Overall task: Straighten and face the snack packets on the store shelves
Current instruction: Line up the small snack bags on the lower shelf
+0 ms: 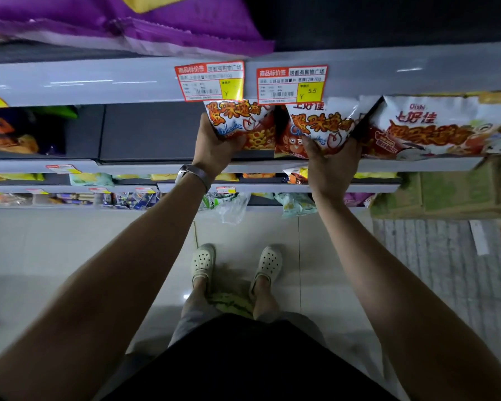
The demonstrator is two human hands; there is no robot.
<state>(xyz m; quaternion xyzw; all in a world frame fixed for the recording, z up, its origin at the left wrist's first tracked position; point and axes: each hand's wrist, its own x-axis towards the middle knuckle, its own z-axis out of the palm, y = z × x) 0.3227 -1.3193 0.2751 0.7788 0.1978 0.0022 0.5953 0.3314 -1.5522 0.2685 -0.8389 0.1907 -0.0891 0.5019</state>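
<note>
Two hands grip upright snack packets side by side on the grey shelf (417, 163): left hand (214, 146) closed round one packet (240, 123), right hand (331, 160) clasping its neighbour (318, 123).

White glossy snack packets (324, 125) carry orange lettering and red crab art, red-bordered paper price tags (292, 83) have yellow boxes, and purple plastic bags (156, 27) overhang the grey shelf edge (99, 82).

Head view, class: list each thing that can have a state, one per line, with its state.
Left hand: gripping left packet.
Right hand: gripping middle packet.
Left packet: upright, front out.
Middle packet: front out, tilted.
Large packet: front out, untouched.
Price tags: hanging on shelf edge.
</note>
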